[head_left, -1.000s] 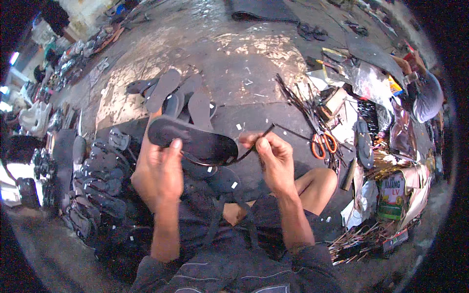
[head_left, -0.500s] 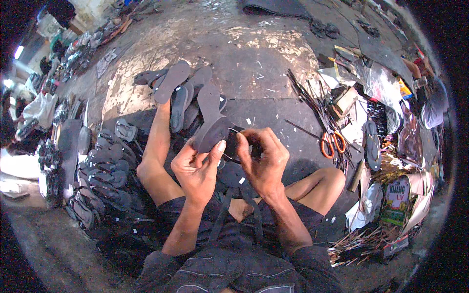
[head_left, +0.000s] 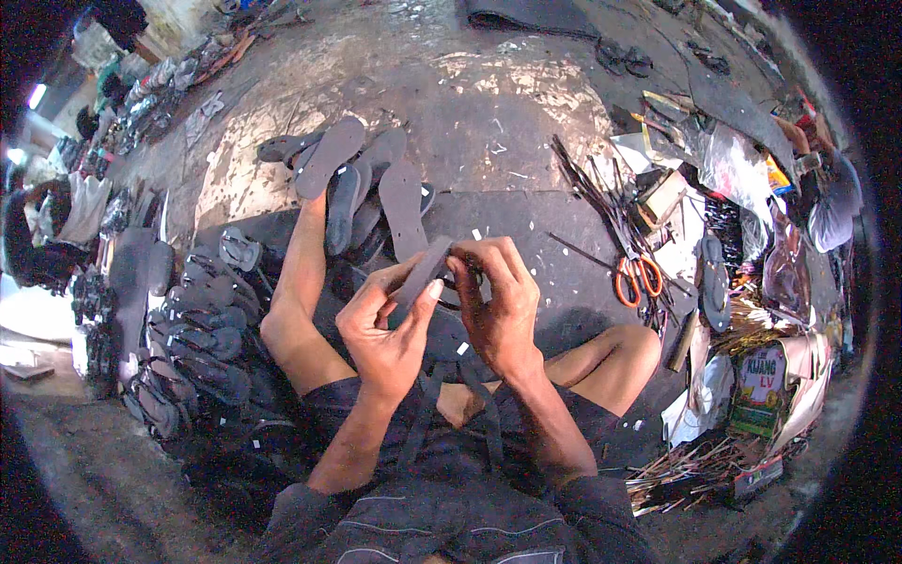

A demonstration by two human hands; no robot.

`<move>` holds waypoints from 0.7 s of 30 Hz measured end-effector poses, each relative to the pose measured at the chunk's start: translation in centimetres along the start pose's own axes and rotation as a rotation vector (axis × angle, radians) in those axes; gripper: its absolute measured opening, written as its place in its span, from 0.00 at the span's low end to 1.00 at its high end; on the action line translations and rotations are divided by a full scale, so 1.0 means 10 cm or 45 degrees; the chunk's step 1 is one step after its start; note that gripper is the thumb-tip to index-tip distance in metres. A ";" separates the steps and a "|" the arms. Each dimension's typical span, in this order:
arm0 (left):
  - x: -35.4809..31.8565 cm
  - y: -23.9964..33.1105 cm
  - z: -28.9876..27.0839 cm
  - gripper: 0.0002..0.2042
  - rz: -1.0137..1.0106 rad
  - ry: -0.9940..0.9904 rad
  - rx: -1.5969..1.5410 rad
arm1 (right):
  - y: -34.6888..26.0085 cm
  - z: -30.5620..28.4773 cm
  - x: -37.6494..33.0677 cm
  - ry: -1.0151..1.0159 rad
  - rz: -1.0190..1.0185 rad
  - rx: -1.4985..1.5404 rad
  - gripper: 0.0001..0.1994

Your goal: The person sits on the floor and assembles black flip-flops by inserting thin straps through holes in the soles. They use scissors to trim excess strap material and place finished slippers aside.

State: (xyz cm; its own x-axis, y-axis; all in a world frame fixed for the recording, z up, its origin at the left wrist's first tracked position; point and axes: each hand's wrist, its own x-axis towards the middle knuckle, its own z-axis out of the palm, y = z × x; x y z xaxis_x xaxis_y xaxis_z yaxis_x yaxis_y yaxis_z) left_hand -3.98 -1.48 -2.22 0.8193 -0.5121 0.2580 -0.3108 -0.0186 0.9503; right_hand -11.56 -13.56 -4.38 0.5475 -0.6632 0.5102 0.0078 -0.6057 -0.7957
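A grey sandal sole point(head_left: 426, 271) is held above my lap in my left hand point(head_left: 383, 331), its thumb on the near face and the fingers behind. It is turned almost edge-on. My right hand point(head_left: 501, 305) is closed at the sole's far right edge, fingertips pinched together beside it. What lies in that pinch is hidden; a dark curved piece shows just below. Beyond my hands, more grey soles point(head_left: 402, 202) lie overlapping by my left leg, one big sole point(head_left: 333, 158) leaning on top, with a dark sandal point(head_left: 342, 209) among them.
Many finished sandals point(head_left: 211, 338) are piled at my left. On the right lie orange-handled scissors point(head_left: 639, 281), dark thin strips point(head_left: 601, 199), a single sandal point(head_left: 715, 282) and plastic bags point(head_left: 738, 169). Thin sticks point(head_left: 695, 475) are heaped at lower right. Another person point(head_left: 832, 188) is at the far right edge.
My left hand has tilted the sole from showing its broad face to nearly edge-on. My right hand has moved slightly left and up against it; the thin pale curved line between them is out of sight.
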 end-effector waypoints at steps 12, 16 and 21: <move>0.17 -0.09 -0.19 0.11 -0.429 0.461 -0.695 | 0.31 -0.09 -0.19 -0.146 0.315 0.420 0.32; -0.47 -0.26 -0.49 0.13 -0.716 0.430 -0.798 | 0.46 0.13 -0.40 -0.172 0.586 0.160 0.22; -0.91 0.28 -1.61 0.16 -0.969 -0.426 -0.153 | 0.44 0.08 -0.53 -0.645 0.137 0.247 0.25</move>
State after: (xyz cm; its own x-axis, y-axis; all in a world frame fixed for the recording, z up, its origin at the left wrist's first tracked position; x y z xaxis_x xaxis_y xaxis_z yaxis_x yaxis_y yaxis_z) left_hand -4.56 16.91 0.84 0.5926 -0.6246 -0.5086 0.3384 -0.3800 0.8609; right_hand -13.77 -12.34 -10.82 0.8874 -0.3937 0.2400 0.0575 -0.4219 -0.9048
